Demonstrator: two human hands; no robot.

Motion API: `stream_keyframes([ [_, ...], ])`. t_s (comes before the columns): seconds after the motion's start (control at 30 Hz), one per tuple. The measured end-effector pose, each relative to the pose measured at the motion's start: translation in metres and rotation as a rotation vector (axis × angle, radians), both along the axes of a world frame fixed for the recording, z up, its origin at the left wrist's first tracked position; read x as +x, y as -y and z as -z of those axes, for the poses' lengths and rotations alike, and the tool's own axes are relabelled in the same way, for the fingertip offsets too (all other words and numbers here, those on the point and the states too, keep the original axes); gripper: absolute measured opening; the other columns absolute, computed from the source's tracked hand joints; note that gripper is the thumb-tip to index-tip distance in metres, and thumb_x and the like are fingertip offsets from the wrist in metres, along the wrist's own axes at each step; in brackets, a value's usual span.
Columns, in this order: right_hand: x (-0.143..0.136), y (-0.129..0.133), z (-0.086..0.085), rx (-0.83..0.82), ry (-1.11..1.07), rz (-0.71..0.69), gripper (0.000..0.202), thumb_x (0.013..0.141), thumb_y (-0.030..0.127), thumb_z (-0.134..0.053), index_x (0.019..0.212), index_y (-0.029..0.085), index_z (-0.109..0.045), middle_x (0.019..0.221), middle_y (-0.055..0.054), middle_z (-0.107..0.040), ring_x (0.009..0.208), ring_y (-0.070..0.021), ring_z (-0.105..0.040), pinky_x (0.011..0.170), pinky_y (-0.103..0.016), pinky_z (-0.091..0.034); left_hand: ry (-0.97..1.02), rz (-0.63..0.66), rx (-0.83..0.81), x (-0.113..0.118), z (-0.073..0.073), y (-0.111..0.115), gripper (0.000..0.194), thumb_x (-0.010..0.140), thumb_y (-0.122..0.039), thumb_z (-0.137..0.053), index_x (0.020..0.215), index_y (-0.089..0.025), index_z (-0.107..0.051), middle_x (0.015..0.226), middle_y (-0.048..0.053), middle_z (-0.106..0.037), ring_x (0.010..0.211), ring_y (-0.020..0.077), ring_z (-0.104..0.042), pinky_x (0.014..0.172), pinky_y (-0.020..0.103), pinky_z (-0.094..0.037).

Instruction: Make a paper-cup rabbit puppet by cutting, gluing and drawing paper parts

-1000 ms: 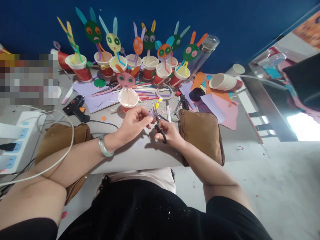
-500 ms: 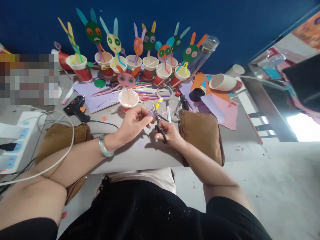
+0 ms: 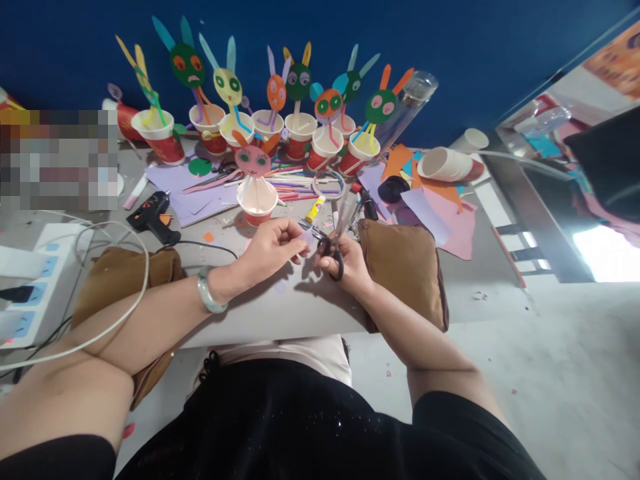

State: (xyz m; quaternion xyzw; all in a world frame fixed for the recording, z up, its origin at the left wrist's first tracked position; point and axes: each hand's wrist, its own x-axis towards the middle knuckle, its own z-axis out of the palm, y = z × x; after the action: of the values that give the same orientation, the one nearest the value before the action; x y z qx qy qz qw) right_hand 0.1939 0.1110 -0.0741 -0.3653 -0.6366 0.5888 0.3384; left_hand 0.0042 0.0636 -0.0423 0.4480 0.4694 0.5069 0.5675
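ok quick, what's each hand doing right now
Left hand: closed, pinching a small piece of purple paper.
Right hand: closed, holding black-handled scissors.

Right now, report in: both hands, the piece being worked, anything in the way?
Left grip pinching small lilac paper. Right grip holding scissors close by. Yellow glue stick lies just beyond, not between them.

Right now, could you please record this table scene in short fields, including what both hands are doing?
Left hand: pinches a small purple paper piece
Right hand: holds black-handled scissors; blades blurred
Nearest cup: upright, with a pink figure with orange ears; beyond the left hand
Back row: more paper cups with long-eared figures, in front of a blue wall
Left side: black glue gun on the table
Right side: brown cushion near the right hand
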Motion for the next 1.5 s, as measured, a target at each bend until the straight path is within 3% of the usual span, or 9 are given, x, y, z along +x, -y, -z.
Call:
stream_keyframes([
  [0.17,-0.001,-0.001,-0.003,-0.015,-0.107,0.066,0.061,0.057,0.055,-0.097,0.081,0.024,-0.051,0.076,0.001,-0.07,0.068,-0.0159,-0.065,0.066,-0.03,-0.052,-0.189,0.152,-0.083,0.0,0.009,0.0,0.02,0.079,-0.029,-0.075,0.072,-0.018,-0.059,0.065,0.002,-0.069,0.054,0.0117,-0.061,0.049,0.023,-0.048],
  [0.3,-0.001,-0.003,0.001,-0.017,-0.091,0.029,0.057,0.058,0.048,-0.097,0.083,0.023,-0.053,0.077,0.001,-0.071,0.065,-0.0136,-0.063,0.061,-0.027,-0.05,-0.312,0.201,-0.047,-0.002,0.013,-0.001,0.018,0.078,-0.027,-0.072,0.07,-0.018,-0.059,0.065,0.001,-0.067,0.055,0.0107,-0.058,0.05,0.022,-0.043],
  [0.53,-0.002,-0.004,0.002,-0.03,-0.148,0.029,0.052,0.062,0.039,-0.096,0.082,0.023,-0.051,0.073,0.003,-0.069,0.061,-0.0108,-0.057,0.06,-0.026,-0.046,-0.302,0.116,-0.007,0.0,0.013,-0.001,0.015,0.08,-0.028,-0.069,0.075,-0.018,-0.06,0.066,0.0,-0.064,0.059,0.0109,-0.058,0.055,0.023,-0.044],
  [0.77,-0.002,-0.003,0.003,-0.015,-0.134,0.073,0.056,0.062,0.047,-0.096,0.082,0.023,-0.049,0.073,0.003,-0.068,0.063,-0.0121,-0.059,0.06,-0.027,-0.048,-0.257,0.114,-0.003,0.001,0.015,0.0,0.017,0.08,-0.03,-0.073,0.076,-0.016,-0.064,0.068,0.001,-0.068,0.059,0.0112,-0.06,0.054,0.023,-0.046],
  [0.9,-0.001,-0.003,0.002,0.038,-0.06,0.108,0.055,0.067,0.058,-0.091,0.085,0.024,-0.052,0.074,0.003,-0.066,0.062,-0.0128,-0.057,0.06,-0.029,-0.048,-0.093,0.046,-0.027,0.001,0.01,-0.001,0.021,0.081,-0.033,-0.075,0.077,-0.016,-0.063,0.069,0.001,-0.068,0.059,0.0111,-0.062,0.056,0.025,-0.053],
  [1.03,0.001,-0.002,0.004,0.055,-0.012,-0.045,0.059,0.071,0.071,-0.082,0.09,0.023,-0.054,0.079,0.0,-0.064,0.066,-0.0146,-0.058,0.064,-0.032,-0.049,0.068,-0.05,0.012,0.001,0.002,-0.002,0.023,0.08,-0.033,-0.078,0.077,-0.016,-0.062,0.071,0.001,-0.07,0.063,0.0108,-0.065,0.059,0.023,-0.056],
  [1.17,0.0,-0.002,0.007,0.039,0.006,-0.183,0.065,0.07,0.073,-0.082,0.097,0.022,-0.053,0.084,-0.002,-0.065,0.072,-0.0169,-0.061,0.068,-0.033,-0.05,0.149,-0.127,-0.006,0.0,-0.002,-0.002,0.029,0.078,-0.037,-0.083,0.079,-0.017,-0.062,0.073,0.001,-0.071,0.068,0.0116,-0.067,0.061,0.023,-0.058],
  [1.5,-0.002,0.001,0.012,-0.021,0.101,-0.256,0.076,0.067,0.078,-0.08,0.107,0.02,-0.053,0.077,0.001,-0.06,0.066,-0.0141,-0.054,0.06,-0.029,-0.043,0.207,-0.119,-0.064,0.002,-0.003,0.0,0.034,0.074,-0.039,-0.087,0.076,-0.017,-0.062,0.075,0.0,-0.07,0.071,0.0118,-0.068,0.061,0.022,-0.056],
])
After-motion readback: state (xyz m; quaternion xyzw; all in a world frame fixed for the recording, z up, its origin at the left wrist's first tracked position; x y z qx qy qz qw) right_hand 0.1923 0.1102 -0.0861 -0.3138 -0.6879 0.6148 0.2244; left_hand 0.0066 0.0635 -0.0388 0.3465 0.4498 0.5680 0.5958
